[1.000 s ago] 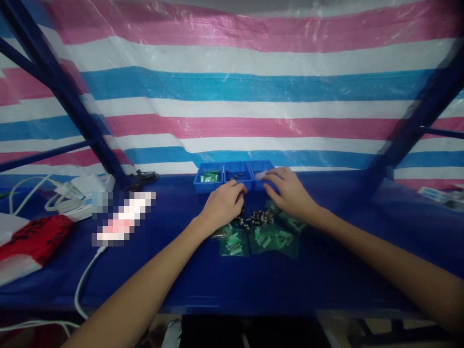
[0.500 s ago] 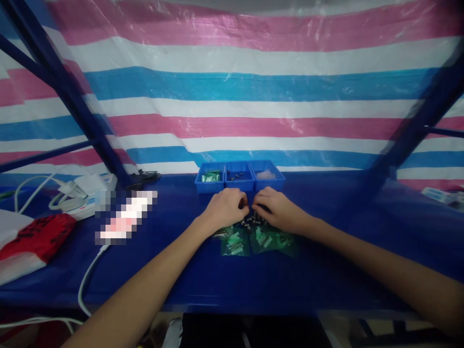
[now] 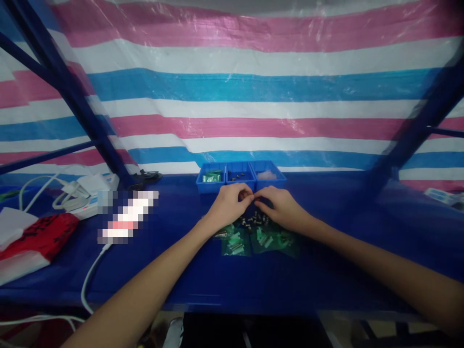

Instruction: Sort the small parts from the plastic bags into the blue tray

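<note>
Over the middle of the blue table, my left hand [image 3: 232, 203] and my right hand [image 3: 278, 203] meet at the fingertips. Both are closed in a pinch; whatever sits between the fingers is too small to make out. Just below them lies a loose pile of small metal parts [image 3: 255, 220], like little screws or fittings. Nearer to me are green-tinted plastic bags with small white and metal pieces, one bag [image 3: 236, 243] on the left and another bag [image 3: 276, 239] on the right. Part of the left one is covered by my left wrist.
Behind my hands stand three joined blue bins: the left bin [image 3: 210, 187] holds green packets, the middle bin [image 3: 239, 183] a few small parts, the right bin [image 3: 270, 184] something whitish. A power strip [image 3: 87, 209], cables and a red bag [image 3: 54, 232] lie at the left.
My two hands have come together and lifted slightly, fingertips now touching above the pile. More of the metal parts shows beneath them. The bins and bags have stayed put.
</note>
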Demonstrator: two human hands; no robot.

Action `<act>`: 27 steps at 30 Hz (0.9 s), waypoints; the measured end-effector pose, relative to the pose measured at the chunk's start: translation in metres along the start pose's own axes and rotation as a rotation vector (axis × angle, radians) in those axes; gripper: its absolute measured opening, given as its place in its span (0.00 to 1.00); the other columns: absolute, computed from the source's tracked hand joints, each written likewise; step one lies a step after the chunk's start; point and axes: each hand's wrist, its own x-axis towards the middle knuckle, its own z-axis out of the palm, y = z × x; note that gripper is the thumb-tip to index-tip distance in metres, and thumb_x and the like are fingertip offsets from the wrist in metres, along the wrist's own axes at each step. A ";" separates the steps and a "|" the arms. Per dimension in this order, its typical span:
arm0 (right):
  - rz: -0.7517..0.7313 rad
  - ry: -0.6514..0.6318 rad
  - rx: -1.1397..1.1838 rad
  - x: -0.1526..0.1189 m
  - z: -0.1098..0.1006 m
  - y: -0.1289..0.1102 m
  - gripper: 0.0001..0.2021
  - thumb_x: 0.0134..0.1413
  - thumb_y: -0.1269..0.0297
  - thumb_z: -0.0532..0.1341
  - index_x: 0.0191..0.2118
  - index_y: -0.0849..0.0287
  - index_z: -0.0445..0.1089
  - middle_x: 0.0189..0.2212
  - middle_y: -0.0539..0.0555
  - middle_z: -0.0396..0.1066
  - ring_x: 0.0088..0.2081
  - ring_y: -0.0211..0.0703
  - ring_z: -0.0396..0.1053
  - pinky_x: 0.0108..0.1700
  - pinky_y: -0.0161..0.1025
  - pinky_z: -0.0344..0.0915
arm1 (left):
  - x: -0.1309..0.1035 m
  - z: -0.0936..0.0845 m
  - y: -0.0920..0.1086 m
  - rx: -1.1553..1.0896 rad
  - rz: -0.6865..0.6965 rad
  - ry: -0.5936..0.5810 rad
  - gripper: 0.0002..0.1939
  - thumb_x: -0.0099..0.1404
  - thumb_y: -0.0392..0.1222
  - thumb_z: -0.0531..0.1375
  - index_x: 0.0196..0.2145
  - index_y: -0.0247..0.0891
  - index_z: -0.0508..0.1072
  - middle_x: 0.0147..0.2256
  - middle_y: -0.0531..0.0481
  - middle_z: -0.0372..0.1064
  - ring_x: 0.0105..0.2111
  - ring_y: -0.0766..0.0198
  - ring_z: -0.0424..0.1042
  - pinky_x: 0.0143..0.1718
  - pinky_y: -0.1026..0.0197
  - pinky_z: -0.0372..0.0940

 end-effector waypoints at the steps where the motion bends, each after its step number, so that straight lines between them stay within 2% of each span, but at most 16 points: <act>1: 0.004 0.027 0.018 0.000 -0.001 0.000 0.07 0.63 0.68 0.60 0.43 0.59 0.75 0.39 0.57 0.78 0.41 0.48 0.73 0.45 0.44 0.67 | 0.001 0.000 0.001 -0.051 -0.004 0.008 0.05 0.67 0.38 0.61 0.36 0.38 0.77 0.32 0.53 0.75 0.33 0.65 0.73 0.37 0.62 0.65; 5: 0.012 0.117 0.044 0.002 -0.003 -0.003 0.05 0.63 0.66 0.61 0.39 0.58 0.75 0.35 0.54 0.78 0.37 0.46 0.73 0.41 0.41 0.66 | 0.000 0.003 0.004 -0.158 -0.036 0.043 0.03 0.67 0.39 0.62 0.37 0.38 0.76 0.33 0.52 0.75 0.34 0.64 0.73 0.37 0.61 0.66; 9: 0.030 0.140 0.071 0.002 -0.005 -0.006 0.05 0.63 0.65 0.61 0.36 0.57 0.74 0.35 0.53 0.78 0.37 0.45 0.73 0.39 0.41 0.65 | 0.000 0.005 0.005 -0.227 -0.032 0.067 0.02 0.68 0.38 0.61 0.38 0.38 0.74 0.34 0.52 0.75 0.35 0.65 0.74 0.38 0.62 0.67; 14: 0.125 0.134 0.184 0.003 -0.007 -0.010 0.08 0.64 0.64 0.59 0.36 0.58 0.74 0.31 0.51 0.77 0.32 0.42 0.72 0.36 0.39 0.63 | 0.000 0.004 0.005 -0.180 -0.002 0.073 0.05 0.71 0.37 0.58 0.40 0.39 0.75 0.35 0.52 0.77 0.35 0.65 0.75 0.39 0.62 0.67; 19: 0.163 0.142 0.227 0.004 -0.009 -0.012 0.10 0.64 0.62 0.58 0.33 0.58 0.73 0.27 0.50 0.75 0.28 0.40 0.68 0.32 0.38 0.60 | -0.001 0.006 0.005 -0.132 0.042 0.069 0.09 0.67 0.30 0.60 0.44 0.38 0.75 0.38 0.50 0.77 0.37 0.65 0.75 0.41 0.62 0.68; 24: 0.152 0.147 0.203 0.004 -0.009 -0.013 0.12 0.66 0.60 0.57 0.32 0.57 0.73 0.27 0.50 0.74 0.29 0.41 0.69 0.32 0.38 0.59 | -0.002 0.005 0.004 -0.047 0.066 0.048 0.03 0.67 0.36 0.63 0.40 0.37 0.75 0.34 0.52 0.74 0.33 0.65 0.73 0.38 0.62 0.67; 27: 0.144 0.180 0.179 0.004 -0.010 -0.012 0.11 0.66 0.61 0.58 0.33 0.57 0.72 0.28 0.50 0.74 0.28 0.40 0.68 0.32 0.38 0.59 | -0.003 0.005 0.005 -0.003 0.080 0.032 0.03 0.69 0.38 0.62 0.39 0.37 0.75 0.33 0.52 0.73 0.33 0.64 0.72 0.37 0.62 0.65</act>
